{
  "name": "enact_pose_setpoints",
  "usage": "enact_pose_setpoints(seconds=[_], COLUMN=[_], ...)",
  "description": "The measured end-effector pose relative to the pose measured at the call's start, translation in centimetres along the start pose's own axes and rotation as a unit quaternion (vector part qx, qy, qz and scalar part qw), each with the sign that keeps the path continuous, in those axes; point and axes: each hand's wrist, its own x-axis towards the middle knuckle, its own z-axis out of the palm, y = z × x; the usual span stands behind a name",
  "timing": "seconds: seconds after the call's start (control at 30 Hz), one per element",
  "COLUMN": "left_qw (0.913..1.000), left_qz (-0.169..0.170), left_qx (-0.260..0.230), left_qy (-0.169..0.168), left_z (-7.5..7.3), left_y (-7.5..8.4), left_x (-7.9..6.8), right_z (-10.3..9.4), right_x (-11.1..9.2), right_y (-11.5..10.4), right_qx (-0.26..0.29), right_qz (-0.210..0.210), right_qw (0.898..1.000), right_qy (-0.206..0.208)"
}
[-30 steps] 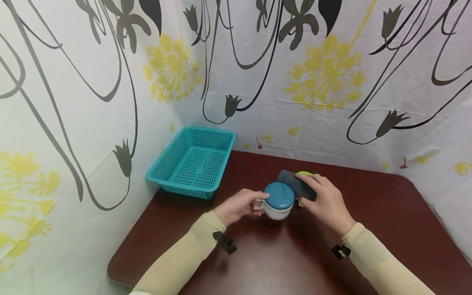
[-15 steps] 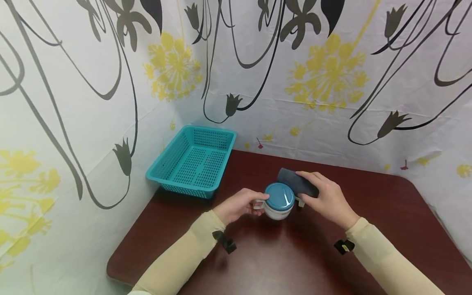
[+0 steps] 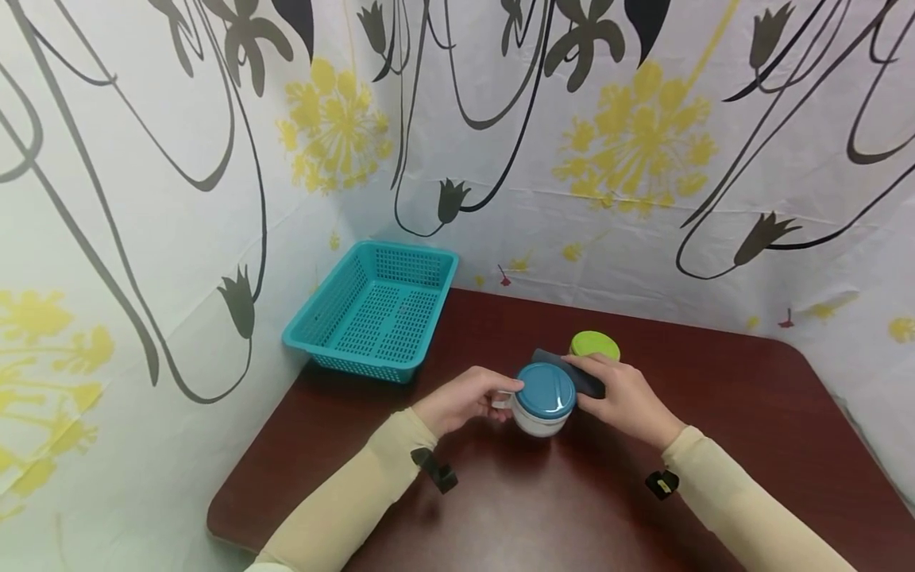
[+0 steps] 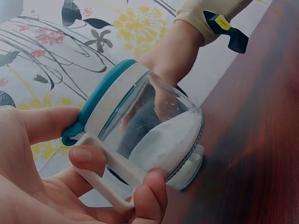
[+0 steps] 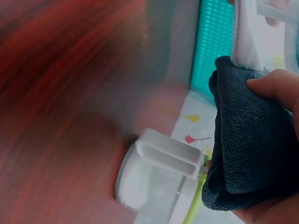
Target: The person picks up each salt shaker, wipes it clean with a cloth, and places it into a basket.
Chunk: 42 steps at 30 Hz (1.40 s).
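Observation:
My left hand grips the white handle of a clear jar with a blue lid, its thumb near the lid's edge. White contents show inside the jar, which looks tilted in the left wrist view. A folded dark grey cloth is held by my right hand, thumb on one face and fingers behind. The cloth lies against the far right side of the jar. Just beyond the right hand stands a second jar with a lime green lid and a white handle, partly hidden in the head view.
A turquoise perforated basket stands at the back left of the dark red wooden table. White cloth walls with a flower print rise behind and to the left. A black wrist strap sits on the left sleeve.
My right hand has turned and brought the cloth lower along the jar. The green lid, hidden half a second ago, shows again. The blue-lidded jar has shifted slightly towards me.

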Motion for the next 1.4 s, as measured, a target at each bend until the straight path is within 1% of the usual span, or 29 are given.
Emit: enact_pose_setpoints(seconds=[0.1, 0.27, 0.47, 0.6, 0.73, 0.9, 1.0, 1.13, 1.23, 1.4], left_qw=[1.0, 1.0, 0.9998, 0.9993, 0.9989, 0.9983, 0.9984, 0.9983, 0.998, 0.9976], left_qz=[0.002, 0.003, -0.01, -0.014, -0.018, -0.021, -0.02, -0.014, -0.008, 0.005], left_qx=[-0.004, -0.003, -0.003, 0.007, 0.015, 0.021, 0.024, 0.034, 0.039, 0.031], left_qy=[0.005, 0.009, -0.017, -0.032, -0.041, -0.05, -0.048, -0.046, -0.05, -0.063], left_z=[0.0, -0.1, -0.3, -0.2, -0.1, 0.1, 0.2, 0.4, 0.4, 0.5], left_y=[0.0, 0.0, -0.1, -0.2, -0.3, -0.3, -0.3, -0.3, -0.3, 0.0], left_x=[0.0, 0.0, 0.0, 0.1, 0.3, 0.2, 0.1, 0.0, -0.1, -0.6], right_z=[0.3, 0.4, -0.2, -1.1, -2.1, -2.9, -3.0, -2.9, -2.6, -1.9], right_x=[-0.1, -0.2, -0.2, -0.2, 0.0, 0.1, 0.1, 0.1, 0.2, 0.4], right_y=[0.2, 0.3, 0.0, -0.3, -0.8, -1.2, -1.2, -0.9, -0.7, -0.6], right_qx=[0.001, 0.018, 0.055, 0.1, 0.135, 0.159, 0.165, 0.159, 0.152, 0.139], right_qz=[0.004, 0.015, 0.036, 0.056, 0.061, 0.054, 0.046, 0.031, 0.012, -0.02], right_qw=[1.0, 1.0, 0.998, 0.993, 0.989, 0.986, 0.985, 0.987, 0.988, 0.99], right_qy=[0.006, 0.015, 0.019, 0.019, 0.018, 0.007, -0.004, -0.017, -0.023, -0.032])
